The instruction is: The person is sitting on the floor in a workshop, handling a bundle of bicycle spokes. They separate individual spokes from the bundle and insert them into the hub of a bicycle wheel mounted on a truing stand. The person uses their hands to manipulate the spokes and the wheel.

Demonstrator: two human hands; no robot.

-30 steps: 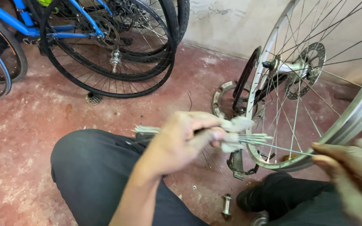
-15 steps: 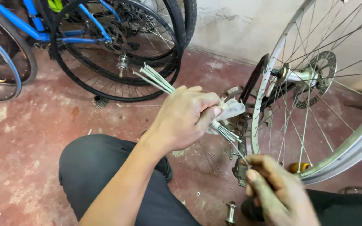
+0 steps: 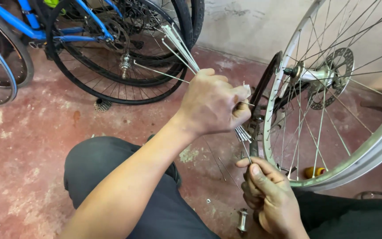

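My left hand (image 3: 213, 104) is closed around a bundle of thin silver spokes (image 3: 180, 44), held steeply with the long ends pointing up and left and the short ends sticking out below my fist. My right hand (image 3: 268, 197) sits just below, its thumb and fingers pinching the lower end of one spoke (image 3: 245, 150) from the bundle. To the right stands a silver spoked wheel (image 3: 332, 172) with a hub (image 3: 308, 75) and a disc rotor (image 3: 337, 73).
A blue bicycle (image 3: 9, 20) and black-tyred wheels (image 3: 67, 77) lean at the back left. On the red concrete floor lie a small cog (image 3: 102, 105), a loose hub (image 3: 242, 220) and a yellow-handled tool (image 3: 313, 171). My dark trousers (image 3: 98, 172) fill the foreground.
My left hand has tilted the spoke bundle from level to nearly upright. My right hand has come in from the right edge and closed on the lower end of one spoke.
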